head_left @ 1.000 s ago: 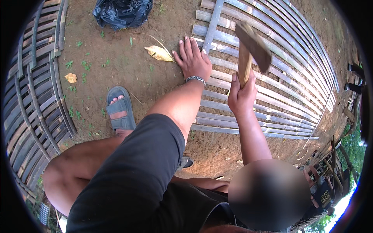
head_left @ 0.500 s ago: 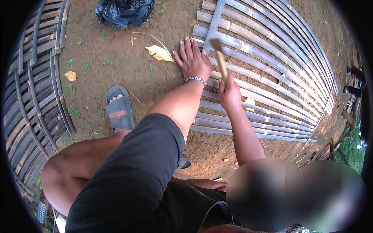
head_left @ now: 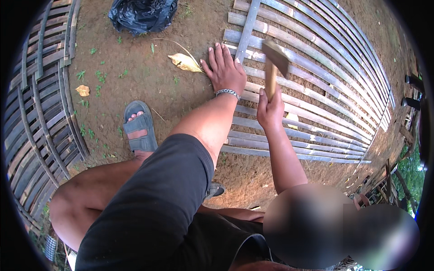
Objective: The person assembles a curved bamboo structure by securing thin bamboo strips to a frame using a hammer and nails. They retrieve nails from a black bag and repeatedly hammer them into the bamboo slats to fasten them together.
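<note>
Tool [head_left: 276, 58], dark-headed with a pale wooden handle [head_left: 271, 82], is clamped in your right hand [head_left: 271, 111] above a grey bamboo-slat panel [head_left: 248, 34], its edge under your flat left hand [head_left: 226, 72], fingers apart.

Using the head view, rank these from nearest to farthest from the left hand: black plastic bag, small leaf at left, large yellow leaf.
From the left hand, at the bamboo panel's end:
1. Large yellow leaf: just left of the fingers.
2. Black plastic bag: upper left.
3. Small leaf: far left, on the soil.
</note>
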A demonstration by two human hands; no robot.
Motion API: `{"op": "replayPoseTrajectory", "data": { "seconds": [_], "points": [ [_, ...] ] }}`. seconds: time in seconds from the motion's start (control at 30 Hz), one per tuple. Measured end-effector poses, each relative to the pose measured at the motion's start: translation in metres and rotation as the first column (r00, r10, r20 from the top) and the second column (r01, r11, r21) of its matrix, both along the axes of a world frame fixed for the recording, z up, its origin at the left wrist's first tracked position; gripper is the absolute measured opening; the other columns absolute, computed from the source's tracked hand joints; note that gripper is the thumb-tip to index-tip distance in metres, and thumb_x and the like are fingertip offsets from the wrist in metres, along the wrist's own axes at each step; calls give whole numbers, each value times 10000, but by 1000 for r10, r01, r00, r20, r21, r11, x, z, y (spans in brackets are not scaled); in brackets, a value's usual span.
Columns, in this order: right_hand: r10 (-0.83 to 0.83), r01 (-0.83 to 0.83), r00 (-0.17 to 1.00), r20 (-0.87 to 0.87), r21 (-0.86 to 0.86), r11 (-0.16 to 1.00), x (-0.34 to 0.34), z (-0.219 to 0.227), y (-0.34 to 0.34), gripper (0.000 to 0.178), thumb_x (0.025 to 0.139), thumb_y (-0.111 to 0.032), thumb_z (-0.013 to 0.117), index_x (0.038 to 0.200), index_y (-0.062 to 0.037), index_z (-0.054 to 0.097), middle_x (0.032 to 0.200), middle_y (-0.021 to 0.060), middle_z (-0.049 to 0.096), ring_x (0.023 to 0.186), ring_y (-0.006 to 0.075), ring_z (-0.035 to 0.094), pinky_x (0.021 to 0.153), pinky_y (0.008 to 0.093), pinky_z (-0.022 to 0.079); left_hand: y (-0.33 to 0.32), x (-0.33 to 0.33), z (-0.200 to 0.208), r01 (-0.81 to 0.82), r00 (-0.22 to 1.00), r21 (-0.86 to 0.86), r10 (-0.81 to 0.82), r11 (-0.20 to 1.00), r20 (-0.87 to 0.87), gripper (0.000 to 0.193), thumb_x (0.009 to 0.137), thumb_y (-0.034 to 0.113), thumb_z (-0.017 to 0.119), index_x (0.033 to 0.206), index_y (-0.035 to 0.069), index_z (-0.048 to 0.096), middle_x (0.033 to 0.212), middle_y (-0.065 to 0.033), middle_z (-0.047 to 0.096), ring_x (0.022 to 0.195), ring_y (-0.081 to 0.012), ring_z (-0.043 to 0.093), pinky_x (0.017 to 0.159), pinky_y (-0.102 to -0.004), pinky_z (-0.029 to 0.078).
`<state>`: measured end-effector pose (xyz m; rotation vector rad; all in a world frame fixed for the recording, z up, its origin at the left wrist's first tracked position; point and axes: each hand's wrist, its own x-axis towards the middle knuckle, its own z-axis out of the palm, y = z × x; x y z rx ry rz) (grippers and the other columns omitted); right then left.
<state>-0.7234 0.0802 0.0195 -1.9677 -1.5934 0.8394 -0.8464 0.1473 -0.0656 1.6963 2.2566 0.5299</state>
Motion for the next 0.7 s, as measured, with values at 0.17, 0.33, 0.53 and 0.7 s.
{"op": "replayPoseTrajectory", "data": {
  "seconds": [0.17, 0.33, 0.53, 0.7],
  "points": [
    [112, -91, 982, 153, -134, 987, 2, -18, 0, 444, 979, -158, 598, 1397, -75, 472, 961, 294, 689, 878, 513, 661, 742, 560, 529, 0, 2, 3, 17, 1000, -12, -17, 1000, 4, 609, 954, 287, 506, 1488, 2, 444, 1618, -126, 350, 1522, -360, 234, 1221, -627, 78],
    [-13, 12, 1000, 10, 72, 997, 5, -14, 5, 407, 983, -162, 599, 1368, -60, 511, 1017, 288, 689, 918, 507, 663, 791, 537, 537, -1, 1, 2, 9, 999, -11, -9, 1000, 38, 607, 950, 275, 504, 1491, 5, 443, 1627, -114, 343, 1527, -362, 227, 1219, -629, 80],
    [123, -89, 981, 153, -213, 973, 11, -16, 15, 409, 968, -144, 611, 1355, -81, 498, 987, 286, 686, 921, 507, 660, 782, 570, 526, 0, 2, 2, 5, 999, -1, -5, 1000, 48, 602, 956, 276, 503, 1491, 7, 446, 1623, -114, 355, 1523, -364, 235, 1221, -626, 70],
    [62, -61, 993, 100, -13, 998, 9, -6, 5, 406, 968, -135, 611, 1355, -76, 504, 938, 284, 695, 898, 522, 661, 789, 551, 533, -1, 0, 3, 18, 999, -27, -18, 999, 29, 607, 960, 277, 496, 1503, 13, 435, 1624, -109, 353, 1528, -359, 227, 1225, -619, 67]
  ]
}}
